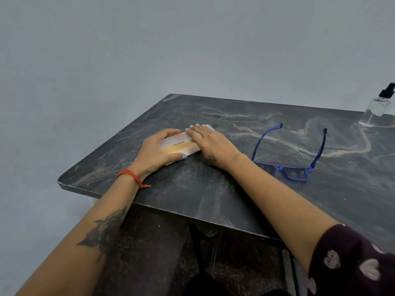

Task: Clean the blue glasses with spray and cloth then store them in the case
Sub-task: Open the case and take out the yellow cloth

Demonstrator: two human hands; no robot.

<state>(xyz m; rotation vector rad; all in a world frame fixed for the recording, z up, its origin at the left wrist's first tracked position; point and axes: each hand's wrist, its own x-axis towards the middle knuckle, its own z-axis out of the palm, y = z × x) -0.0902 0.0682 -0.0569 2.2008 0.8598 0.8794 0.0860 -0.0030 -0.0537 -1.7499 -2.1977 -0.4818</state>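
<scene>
Left hand (157, 151): left of centre frame, fingers and thumb curled round the near-left end of the case (181, 144), gripping it against the table (192, 195).
Right hand (210, 144): centre frame, fingers straight and together, laid flat across the far-right end of the case; pressing, not gripping.
Case: pale box with an orange-yellow band, lying flat; long axis runs from lower left to upper right. Looks closed; the seam is hidden under the hands.
Blue glasses (288, 154): right of centre frame, on the table, temples unfolded and pointing to the upper frame, lenses toward the lower edge. Apart from both hands, just to the right of the right forearm.
Spray bottle (377, 107): far right edge, upper part of the table, upright, clear body with black pump. Well apart from the hands.
Cloth: not visible; may be inside the case, cannot tell.
Key relation: glasses lie to the right of the fingers, so the right hand is much nearer; the left would have to cross over the case.
Step, as judged: opening the case, probably to get at the cloth; cleaning not yet begun.
</scene>
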